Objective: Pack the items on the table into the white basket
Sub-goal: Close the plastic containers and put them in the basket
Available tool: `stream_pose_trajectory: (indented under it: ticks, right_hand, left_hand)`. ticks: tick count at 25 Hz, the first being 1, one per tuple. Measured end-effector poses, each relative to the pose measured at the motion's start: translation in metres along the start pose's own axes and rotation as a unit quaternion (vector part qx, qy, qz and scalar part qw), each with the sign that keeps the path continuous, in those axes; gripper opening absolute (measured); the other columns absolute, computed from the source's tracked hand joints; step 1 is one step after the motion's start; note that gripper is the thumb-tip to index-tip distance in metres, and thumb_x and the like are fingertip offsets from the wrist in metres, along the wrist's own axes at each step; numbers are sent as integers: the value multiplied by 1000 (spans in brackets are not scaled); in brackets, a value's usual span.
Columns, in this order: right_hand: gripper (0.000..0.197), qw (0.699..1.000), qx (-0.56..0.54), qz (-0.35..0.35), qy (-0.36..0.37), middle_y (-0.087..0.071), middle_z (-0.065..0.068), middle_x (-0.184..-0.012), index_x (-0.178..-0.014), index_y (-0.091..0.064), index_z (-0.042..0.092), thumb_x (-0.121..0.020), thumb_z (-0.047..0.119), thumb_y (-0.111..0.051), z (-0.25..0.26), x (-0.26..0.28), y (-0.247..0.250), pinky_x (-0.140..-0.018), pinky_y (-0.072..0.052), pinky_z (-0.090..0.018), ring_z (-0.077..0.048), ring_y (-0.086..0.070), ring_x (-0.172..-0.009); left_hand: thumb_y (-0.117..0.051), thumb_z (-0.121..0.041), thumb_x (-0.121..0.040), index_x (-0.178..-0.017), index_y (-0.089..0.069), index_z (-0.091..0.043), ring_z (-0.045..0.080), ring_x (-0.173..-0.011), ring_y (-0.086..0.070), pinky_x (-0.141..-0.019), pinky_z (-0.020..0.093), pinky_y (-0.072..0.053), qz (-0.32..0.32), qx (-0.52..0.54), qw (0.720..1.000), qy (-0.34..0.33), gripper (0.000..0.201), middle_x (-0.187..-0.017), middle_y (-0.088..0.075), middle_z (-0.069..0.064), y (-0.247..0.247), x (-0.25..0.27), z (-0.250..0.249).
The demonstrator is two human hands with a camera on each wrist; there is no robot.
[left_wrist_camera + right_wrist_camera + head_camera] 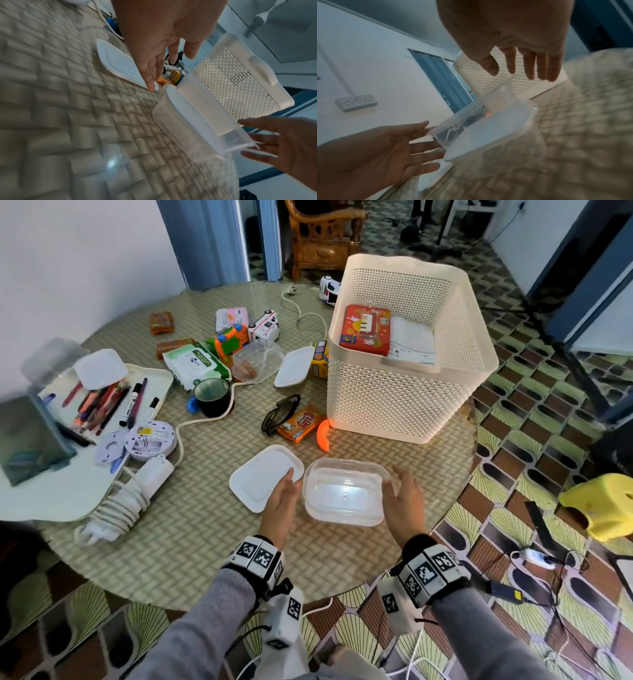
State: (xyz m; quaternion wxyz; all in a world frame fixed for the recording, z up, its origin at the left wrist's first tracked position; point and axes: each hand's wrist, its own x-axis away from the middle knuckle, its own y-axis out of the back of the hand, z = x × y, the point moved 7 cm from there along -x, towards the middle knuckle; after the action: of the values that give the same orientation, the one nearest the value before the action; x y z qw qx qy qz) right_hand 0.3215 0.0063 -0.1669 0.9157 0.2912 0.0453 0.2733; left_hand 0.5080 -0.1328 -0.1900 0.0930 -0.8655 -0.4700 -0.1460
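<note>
On the round table (191, 518) with its woven-pattern top, the white basket (404, 402) stands upright toward the far right, its perforated walls rising well above everything around it; a red box (366, 332) and a white packet (412, 342) already lie at its bottom. A white tray (68, 494) sits at the left edge, holding markers and pens (109, 402). Near the front of the table rests a clear plastic container (344, 493), open side up, with its white lid (263, 477) lying flat just beside it on the left. The left hand (282, 501) hovers at the container's left wall with fingers straight and spread, holding nothing, its fingertips over the edge of the lid. The right hand (404, 501) is likewise spread and relaxed at the container's right wall; whether either palm actually touches the plastic cannot be told. Between the container and the basket lie an orange snack packet (299, 424), dark sunglasses (279, 414) and an orange curved piece (322, 434). Farther back are a pack of wet wipes (193, 364), a dark mug (212, 397), a second clear container (258, 362) with its lid (294, 366) beside it, and several toy vehicles (263, 325).
</note>
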Motion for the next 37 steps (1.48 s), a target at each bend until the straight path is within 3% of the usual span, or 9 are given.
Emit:
stream_pose_trajectory:
  ticks: [3, 7, 10, 14, 18, 22, 25, 32, 37]
  right_hand:
    - [35, 997, -5, -25, 78, -54, -11, -130, -128, -53, 7, -93, 13, -52, 50, -5, -17, -103, -38, -40, -26, -47, -122]
    - [32, 986, -71, 87, 122, -60, -9, -122, -121, -58, 5, -89, 3, -56, 112, -5, -76, -95, -39, -25, -16, -52, -106]
    - [35, 977, -62, 161, 125, -60, -8, -122, -123, -57, 7, -88, 7, -60, 136, -2, -132, -98, -41, -32, -19, -53, -108]
    - [52, 972, 42, 220, 72, -44, -12, -139, -137, -45, 9, -88, 18, -62, 125, -2, -193, -107, -31, -33, -26, -40, -130]
    - [66, 969, 148, 197, 3, -26, -15, -151, -144, -32, 14, -87, 24, -62, 99, -7, -217, -115, -18, -39, -33, -23, -140]
    - [73, 965, 186, 175, -51, -17, -15, -155, -148, -24, 19, -85, 25, -63, 87, -8, -223, -114, -20, -45, -37, -19, -140]
    - [72, 962, 227, 139, -63, -25, -18, -149, -147, -24, 18, -87, 26, -61, 88, -11, -217, -110, -23, -43, -38, -26, -134]
    - [55, 960, 212, 123, -134, -37, -21, -139, -138, -35, 8, -88, 17, -57, 90, -17, -209, -106, -24, -40, -38, -30, -128]
    - [35, 986, 129, 101, -42, -45, -14, -123, -122, -44, 6, -88, 12, -53, 124, -19, -204, -91, -34, -37, -32, -40, -117]
  left_hand:
    - [-47, -30, -99, -137, -45, -28, 9, -122, -45, -105, 34, -39, -33, 9, 999, -13, 38, -132, -49, -6, 25, -5, -6]
    - [-64, -30, -88, -129, -50, -27, 18, -120, -50, -98, 37, -41, -92, 10, 995, -27, 44, -127, -53, 0, 69, -18, -5]
    - [-70, -30, -76, -131, -50, -14, 25, -123, -50, -101, 37, -40, -124, 20, 992, -20, 60, -126, -54, 10, 102, -28, 3]
    - [-75, -21, -75, -120, -52, -21, 27, -112, -57, -97, 42, -47, -115, 40, 992, 9, 51, -119, -59, 12, 128, -39, 18]
    - [-75, -10, -76, -134, -43, -9, 19, -78, -57, -69, 30, -46, -100, -19, 993, 62, 67, -90, -58, 6, 142, -60, 38]
    - [-73, -5, -80, -123, -50, -14, 16, -75, -56, -61, 20, -44, -80, -61, 991, 84, 49, -91, -60, 7, 148, -79, 47]
    - [-71, 2, -79, -113, -54, -11, 9, -68, -56, -55, 12, -44, -46, -89, 993, 69, 41, -90, -61, 2, 147, -86, 41]
    - [-58, 18, -77, -122, -55, -3, 24, -102, -61, -81, 29, -52, -67, -69, 995, 22, 49, -118, -60, 16, 165, -104, 27]
    - [-60, 13, -80, -120, -55, -19, 25, -100, -59, -87, 38, -50, -83, -63, 994, 15, 52, -113, -59, 17, 188, -115, 11]
